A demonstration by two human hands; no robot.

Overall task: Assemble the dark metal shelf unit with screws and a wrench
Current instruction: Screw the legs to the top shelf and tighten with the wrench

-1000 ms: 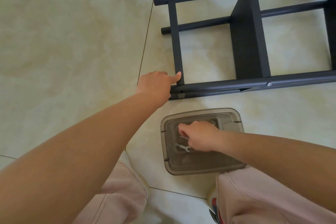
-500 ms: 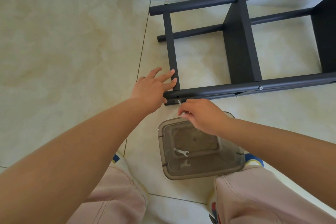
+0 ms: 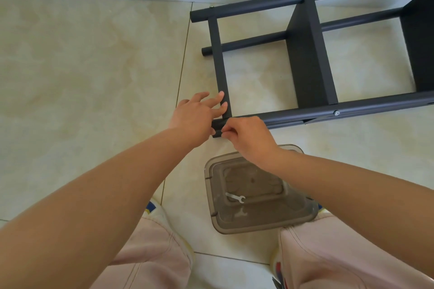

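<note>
Dark shelf unit (image 3: 307, 61) lies on its side on tiled floor (image 3: 82, 77), far right of me. My left hand (image 3: 196, 116) rests on near-left corner, fingers straight against cross bar. My right hand (image 3: 249, 135) just beside it at near rail's end, fingertips pinched together; cannot see what they pinch. Wrench (image 3: 235, 197) lies in translucent tray (image 3: 256, 223) on floor, near, between my knees.
</note>
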